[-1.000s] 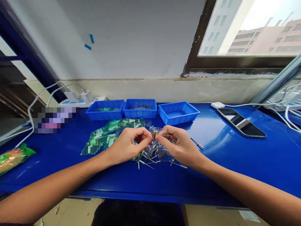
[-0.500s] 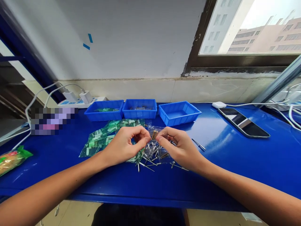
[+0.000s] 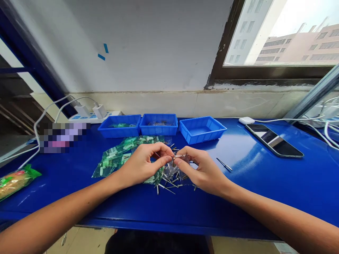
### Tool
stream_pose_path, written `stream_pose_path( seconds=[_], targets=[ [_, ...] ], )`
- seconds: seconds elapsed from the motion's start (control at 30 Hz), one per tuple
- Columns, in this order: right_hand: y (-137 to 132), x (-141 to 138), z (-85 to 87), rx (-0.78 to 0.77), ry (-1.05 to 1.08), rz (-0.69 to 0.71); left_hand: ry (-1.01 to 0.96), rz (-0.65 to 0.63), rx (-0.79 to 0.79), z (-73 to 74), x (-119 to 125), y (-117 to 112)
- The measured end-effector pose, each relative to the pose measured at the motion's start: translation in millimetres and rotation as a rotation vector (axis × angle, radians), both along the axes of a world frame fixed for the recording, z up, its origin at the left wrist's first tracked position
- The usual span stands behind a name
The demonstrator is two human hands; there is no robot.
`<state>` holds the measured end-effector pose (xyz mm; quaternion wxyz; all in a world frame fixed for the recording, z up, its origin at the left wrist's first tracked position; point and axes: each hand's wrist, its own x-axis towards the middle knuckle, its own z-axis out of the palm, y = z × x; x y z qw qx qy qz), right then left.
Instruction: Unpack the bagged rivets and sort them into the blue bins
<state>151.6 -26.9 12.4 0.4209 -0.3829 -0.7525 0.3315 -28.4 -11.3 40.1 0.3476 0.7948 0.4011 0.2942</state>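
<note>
- Bag (image 3: 180, 156): small, clear, held up between both hands over the pile; contents look like metal (too blurred to identify).
- Handling, best guess: light, soft slick film around stiff pieces; thin film could tear. Pinch by the edges, not over the points.
- Left hand (image 3: 148, 161): thumb and fingertips pinching the bag's left end.
- Right hand (image 3: 203, 170): thumb and index pinching it from the right.
- Below: loose rivets (image 3: 158, 189). Left: green bags (image 3: 106, 164).
- Behind: blue trays (image 3: 159, 131).

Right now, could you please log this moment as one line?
left hand: at clear packet; right hand: holding packet; near: green packets, metal pins; behind: blue trays
</note>
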Motion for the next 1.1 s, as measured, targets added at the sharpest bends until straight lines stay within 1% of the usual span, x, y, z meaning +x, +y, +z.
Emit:
stream_pose_path(
  seconds=[0.17,0.27,0.37,0.5,0.7,0.83,0.97,1.1],
  targets=[
    [-0.2,0.3,0.3,0.028,-0.006,-0.039,-0.054,0.028,-0.028,-2.3,2.1,0.4],
    [0.6,0.9,-1.3,0.042,-0.002,-0.041,-0.063,0.017,-0.047,-2.7,2.6,0.8],
    [2.0,1.5,-2.6,0.049,0.025,-0.056,-0.028,-0.02,-0.076,-4.3,2.5,1.3],
    [3.7,1.4,-2.5,0.016,0.054,-0.066,0.054,-0.047,-0.104,-6.0,2.6,1.5],
    [4.0,-0.3,-2.6,-0.025,0.06,-0.042,0.079,-0.06,-0.035,-5.4,3.3,-0.9],
    [2.8,-0.6,-3.4,-0.048,0.027,0.004,0.106,-0.105,0.002,-8.4,2.9,-1.2],
    [1.7,-0.1,-3.8,0.005,-0.013,0.021,0.136,-0.134,0.038,-11.7,2.2,-0.7],
    [2.4,0.0,-4.4,0.087,-0.004,-0.011,0.134,-0.126,0.041,-13.1,2.2,-0.5]
  ],
)
